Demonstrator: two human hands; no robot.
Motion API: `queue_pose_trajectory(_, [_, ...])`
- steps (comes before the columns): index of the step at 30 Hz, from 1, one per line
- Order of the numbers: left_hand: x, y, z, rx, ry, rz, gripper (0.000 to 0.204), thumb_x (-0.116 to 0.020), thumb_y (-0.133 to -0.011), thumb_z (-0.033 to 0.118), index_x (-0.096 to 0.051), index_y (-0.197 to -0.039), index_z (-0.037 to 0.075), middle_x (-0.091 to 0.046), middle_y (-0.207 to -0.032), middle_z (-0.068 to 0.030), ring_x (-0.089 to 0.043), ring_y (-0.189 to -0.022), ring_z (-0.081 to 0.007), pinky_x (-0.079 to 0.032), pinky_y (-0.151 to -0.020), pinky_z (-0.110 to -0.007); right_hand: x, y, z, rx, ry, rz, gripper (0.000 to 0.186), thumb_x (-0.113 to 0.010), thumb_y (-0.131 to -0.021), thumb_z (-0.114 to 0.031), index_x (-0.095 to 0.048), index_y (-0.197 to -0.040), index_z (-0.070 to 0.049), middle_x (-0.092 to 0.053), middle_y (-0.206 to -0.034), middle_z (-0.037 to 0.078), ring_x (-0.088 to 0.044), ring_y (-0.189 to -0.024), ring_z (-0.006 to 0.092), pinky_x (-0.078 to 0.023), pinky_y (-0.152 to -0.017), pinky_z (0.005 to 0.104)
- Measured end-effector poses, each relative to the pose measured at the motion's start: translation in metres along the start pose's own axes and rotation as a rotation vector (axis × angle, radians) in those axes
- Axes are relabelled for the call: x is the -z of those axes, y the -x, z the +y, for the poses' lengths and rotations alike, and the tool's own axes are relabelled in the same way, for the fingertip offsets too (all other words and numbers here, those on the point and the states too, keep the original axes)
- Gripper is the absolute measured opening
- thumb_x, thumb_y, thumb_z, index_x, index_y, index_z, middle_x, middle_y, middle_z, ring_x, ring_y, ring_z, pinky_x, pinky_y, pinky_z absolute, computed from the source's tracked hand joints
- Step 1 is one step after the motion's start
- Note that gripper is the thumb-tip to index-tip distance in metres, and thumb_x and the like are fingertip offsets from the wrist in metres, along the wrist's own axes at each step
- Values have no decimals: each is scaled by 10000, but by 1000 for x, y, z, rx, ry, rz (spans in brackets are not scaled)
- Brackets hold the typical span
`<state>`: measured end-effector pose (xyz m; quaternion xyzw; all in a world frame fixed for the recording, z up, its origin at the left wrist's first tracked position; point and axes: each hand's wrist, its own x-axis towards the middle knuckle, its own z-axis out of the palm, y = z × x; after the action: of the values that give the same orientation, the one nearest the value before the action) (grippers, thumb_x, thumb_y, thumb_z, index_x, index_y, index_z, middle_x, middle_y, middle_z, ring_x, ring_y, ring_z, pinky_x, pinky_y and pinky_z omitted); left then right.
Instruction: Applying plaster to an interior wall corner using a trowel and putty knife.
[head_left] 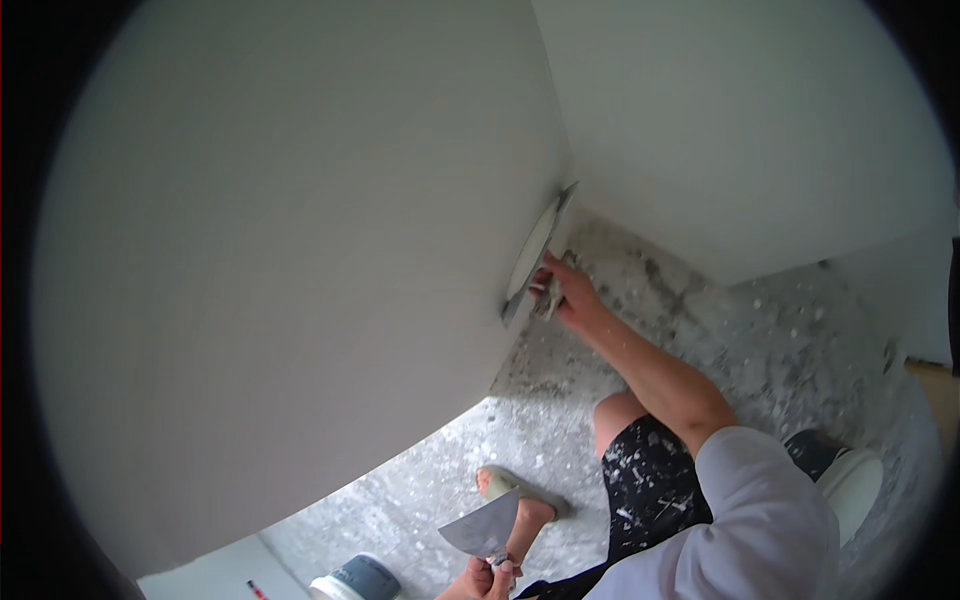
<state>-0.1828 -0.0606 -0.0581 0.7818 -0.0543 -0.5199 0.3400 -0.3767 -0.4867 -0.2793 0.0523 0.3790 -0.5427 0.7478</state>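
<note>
My right hand point(570, 292) is closed round the handle of a plastering trowel point(541, 245). The long blade stands on edge close against the left wall point(300, 250), near the inside corner, with pale plaster along its face. Whether the whole blade touches the wall cannot be made out. Low in the view, my left hand point(490, 579) grips a broad putty knife point(484, 527) by its handle. Its flared metal blade points up and away from me, above my sandalled foot point(510, 488).
A second wall point(740, 130) meets the left one at the corner. The speckled floor point(760, 340) runs below both. One bucket point(853, 488) stands at my right, another bucket point(368, 577) at the lower left. A small red object point(257, 590) lies near the bottom edge.
</note>
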Motion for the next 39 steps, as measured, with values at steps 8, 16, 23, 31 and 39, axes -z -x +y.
queue_pose_trajectory(8, [-19, 21, 21, -231, 108, -235, 225, -619, -938, 197, -569, -1103, 52, -601, -900, 3, -519, -760, -62, -412, -654, -198, -168, 142, -94, 162, 99, -176, 226, -705, -869, -209, -552, -968, -74, -552, -821, 50, -578, -730, 183, -485, -620, 341])
queue_pose_trajectory(16, [-30, 28, 46, -508, 120, -574, 184, -608, -923, 99, -528, -1058, 4, -659, -909, -95, -599, -727, -116, -476, -641, -237, -333, 270, -161, 384, 60, -385, 165, -611, -921, -148, -518, -1001, -37, -554, -792, 88, -538, -624, 198, -476, -529, 373])
queue_pose_trajectory(23, [-42, 37, 68, -564, 178, -642, 201, -566, -954, 175, -610, -1022, -10, -659, -877, -107, -612, -699, -163, -490, -618, -271, -245, 278, -195, 340, -71, -810, 372, -627, -919, -199, -509, -1247, -69, -595, -1170, 106, -574, -1106, 275, -516, -927, 468])
queue_pose_trajectory(31, [-59, 66, 111, -511, 126, -795, 278, -533, -977, 226, -621, -1079, -17, -641, -825, -68, -550, -609, -118, -447, -568, -243, -101, 322, -201, 545, 88, -815, 464, -633, -897, -174, -460, -1310, -52, -559, -1267, 109, -575, -1135, 236, -493, -974, 407])
queue_pose_trajectory(39, [-121, 57, 120, -505, -125, -1092, 295, -558, -969, 253, -636, -915, -27, -631, -797, -89, -549, -589, -143, -408, -515, -251, -19, 318, -201, 806, 896, -827, 408, -672, -860, -149, -521, -1224, -44, -610, -1151, 96, -612, -1029, 200, -521, -868, 357])
